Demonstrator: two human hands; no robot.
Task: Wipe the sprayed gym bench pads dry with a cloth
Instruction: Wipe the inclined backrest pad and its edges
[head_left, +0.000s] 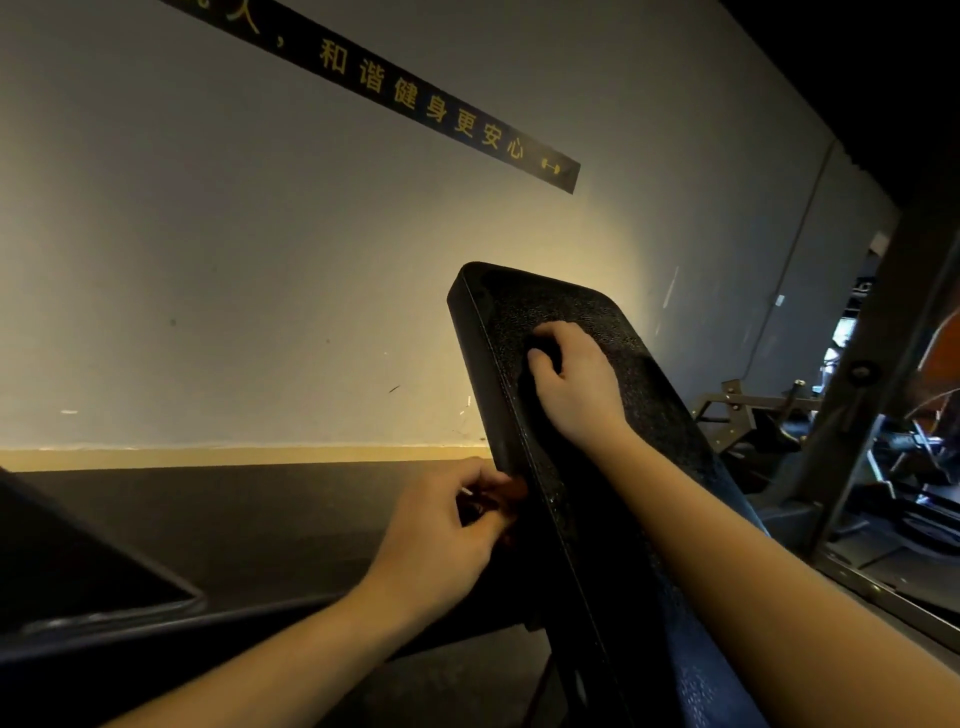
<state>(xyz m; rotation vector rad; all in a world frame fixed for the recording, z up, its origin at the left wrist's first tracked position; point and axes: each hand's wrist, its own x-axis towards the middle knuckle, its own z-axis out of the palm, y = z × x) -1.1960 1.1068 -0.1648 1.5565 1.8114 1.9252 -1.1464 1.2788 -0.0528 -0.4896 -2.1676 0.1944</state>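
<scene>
Grey wall (208, 234), black banner with yellow Chinese lettering (415, 98), yellow skirting strip (208, 458), dark floor (260, 519), metal rack frame (883, 395) at right

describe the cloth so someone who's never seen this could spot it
Under the black banner on the pale wall stands a tilted black bench pad, speckled with spray. Near its top the right hand curls round the cloth, a dark lump in its grip. It is near-black, unlike the small reddish object the left hand pinches at the pad's edge.
</scene>
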